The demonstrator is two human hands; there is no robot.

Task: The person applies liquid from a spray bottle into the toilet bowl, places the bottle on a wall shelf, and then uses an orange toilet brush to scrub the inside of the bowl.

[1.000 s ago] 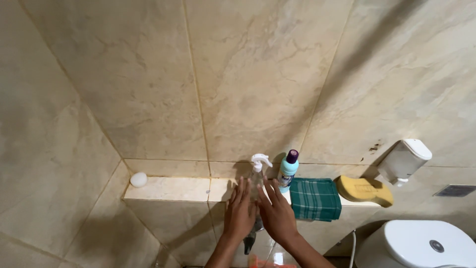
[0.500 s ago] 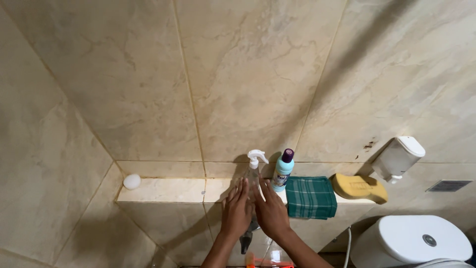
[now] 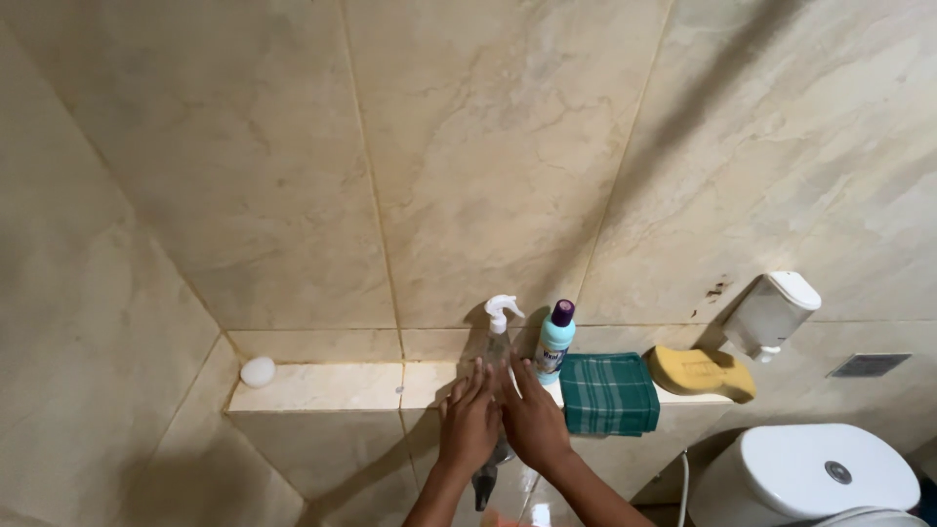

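Together, both hands [image 3: 503, 422] touch the clear spray bottle [image 3: 498, 337].

Both hands, left [image 3: 469, 426] and right [image 3: 534, 425], covered the spray bottle's [image 3: 499, 327] lower body, so any grip was unclear. The bottom edge cut off the forearms and toilet [image 3: 805, 475]. The vent [image 3: 868, 365] looked too small to read.

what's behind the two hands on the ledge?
A clear spray bottle with a white trigger head stands behind the left hand and right hand. The fingers cover its lower body, so its base on the tiled ledge cannot be seen.
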